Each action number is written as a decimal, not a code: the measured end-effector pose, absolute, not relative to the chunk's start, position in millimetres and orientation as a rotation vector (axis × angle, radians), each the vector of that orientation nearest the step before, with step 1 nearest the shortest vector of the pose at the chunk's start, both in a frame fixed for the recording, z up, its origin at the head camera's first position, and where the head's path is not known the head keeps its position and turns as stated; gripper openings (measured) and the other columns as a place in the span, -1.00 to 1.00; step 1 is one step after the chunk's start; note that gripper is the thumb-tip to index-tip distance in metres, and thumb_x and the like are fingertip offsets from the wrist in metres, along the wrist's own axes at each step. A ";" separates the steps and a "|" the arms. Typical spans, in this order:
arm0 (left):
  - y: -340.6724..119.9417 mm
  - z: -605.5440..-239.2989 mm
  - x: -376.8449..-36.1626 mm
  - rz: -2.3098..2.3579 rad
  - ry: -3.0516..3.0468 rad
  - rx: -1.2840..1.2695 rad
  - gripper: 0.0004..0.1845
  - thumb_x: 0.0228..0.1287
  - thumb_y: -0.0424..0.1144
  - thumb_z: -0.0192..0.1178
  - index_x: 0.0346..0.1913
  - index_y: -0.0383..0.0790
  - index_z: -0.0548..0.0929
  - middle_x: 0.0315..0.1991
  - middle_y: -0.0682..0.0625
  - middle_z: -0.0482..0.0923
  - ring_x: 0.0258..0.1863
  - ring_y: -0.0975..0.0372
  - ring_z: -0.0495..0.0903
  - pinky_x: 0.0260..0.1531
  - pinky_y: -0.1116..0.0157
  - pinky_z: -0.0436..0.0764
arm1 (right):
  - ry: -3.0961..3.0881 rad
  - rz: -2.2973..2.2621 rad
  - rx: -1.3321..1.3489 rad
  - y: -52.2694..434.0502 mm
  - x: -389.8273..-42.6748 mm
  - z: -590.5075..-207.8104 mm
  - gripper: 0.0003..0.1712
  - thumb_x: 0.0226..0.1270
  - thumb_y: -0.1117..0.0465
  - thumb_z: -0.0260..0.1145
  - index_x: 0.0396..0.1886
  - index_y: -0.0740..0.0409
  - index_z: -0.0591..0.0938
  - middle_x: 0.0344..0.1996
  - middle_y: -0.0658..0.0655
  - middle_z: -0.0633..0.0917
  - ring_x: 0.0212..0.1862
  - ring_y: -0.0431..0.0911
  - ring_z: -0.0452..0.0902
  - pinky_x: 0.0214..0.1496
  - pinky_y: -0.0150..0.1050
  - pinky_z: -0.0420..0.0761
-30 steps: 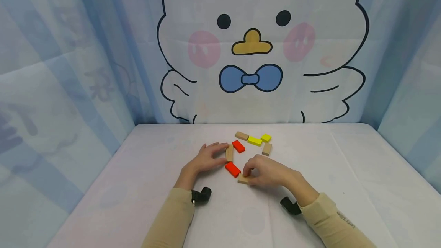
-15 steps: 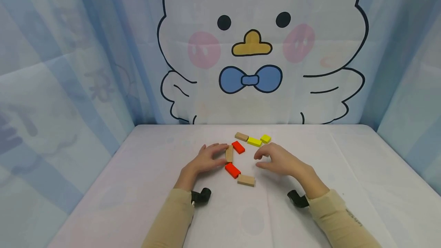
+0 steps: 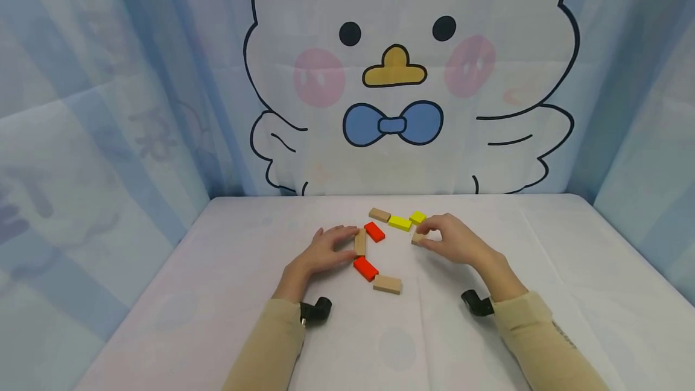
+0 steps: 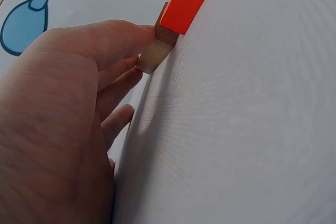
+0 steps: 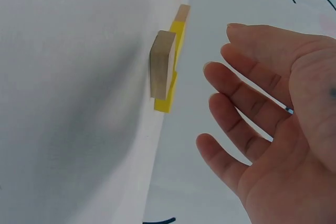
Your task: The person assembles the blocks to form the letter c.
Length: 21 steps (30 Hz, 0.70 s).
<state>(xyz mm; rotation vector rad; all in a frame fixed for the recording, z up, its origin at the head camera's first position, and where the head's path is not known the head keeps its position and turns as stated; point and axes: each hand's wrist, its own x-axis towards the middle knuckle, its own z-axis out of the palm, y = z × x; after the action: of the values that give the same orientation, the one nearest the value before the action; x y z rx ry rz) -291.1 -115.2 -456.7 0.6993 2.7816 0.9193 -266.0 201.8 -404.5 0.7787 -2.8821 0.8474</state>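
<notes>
While the left hand lies flat on the white cloth-covered tabletop near its middle, its fingers reach out straight to the plain wooden rectangular block that stands lengthwise toward the far edge; the left wrist view shows a fingertip pressed against that block's end, with nothing gripped. Just beyond this block lies a red rectangular wooden block, and at its near end a second red rectangular wooden block lies slanted, followed toward the near edge by another plain wooden block lying flat. The right hand is right of this group, closer to the far edge, with its fingertips at a small plain wooden block. In the head view the thumb and forefinger seem to close on this block, yet the right wrist view shows the fingers spread and relaxed, clear of the block, so the hand appears loose and holds nothing firmly. Just behind that block, toward the far edge, lie a yellow rectangular wooden block and a smaller yellow wooden block, and left of them a further plain wooden block near the far edge. Both arms wear beige sleeves, each with a black wrist camera mount. Behind the tabletop hangs a backdrop printed with a white cartoon duck wearing a blue bow tie.
</notes>
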 end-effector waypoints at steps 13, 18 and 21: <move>-118.4 -456.6 -292.5 0.915 2.789 0.702 -0.35 0.36 0.00 0.22 0.48 -0.03 0.42 0.47 0.01 0.34 0.52 0.05 0.13 0.49 -0.11 -0.23 | -2.954 0.860 0.725 203.4 -282.4 -408.7 -0.71 0.33 0.34 0.37 0.03 0.27 0.70 0.03 0.23 0.68 0.15 0.23 0.50 0.25 0.22 0.46; -118.0 -458.1 -292.4 0.919 2.787 0.712 -0.35 0.36 0.00 0.22 0.48 -0.04 0.42 0.47 0.01 0.34 0.52 0.04 0.13 0.49 -0.12 -0.23 | -2.974 0.877 0.795 198.7 -279.3 -412.4 -0.73 0.30 0.30 0.43 -0.02 0.23 0.71 -0.06 0.10 0.71 0.07 0.13 0.53 0.23 0.18 0.48; -118.3 -457.6 -292.1 0.917 2.788 0.716 -0.35 0.36 -0.01 0.23 0.48 -0.04 0.42 0.47 0.00 0.34 0.51 0.04 0.13 0.49 -0.12 -0.23 | -2.991 0.878 0.878 193.9 -274.6 -412.2 -0.74 0.28 0.25 0.46 -0.05 0.18 0.73 -0.10 0.04 0.72 0.04 0.08 0.53 0.20 0.15 0.51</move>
<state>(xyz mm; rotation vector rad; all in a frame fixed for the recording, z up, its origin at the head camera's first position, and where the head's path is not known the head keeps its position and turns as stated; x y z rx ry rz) -292.1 -118.3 -457.6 0.7158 2.7885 0.9173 -274.6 193.9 -412.2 0.8778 -2.9912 0.8780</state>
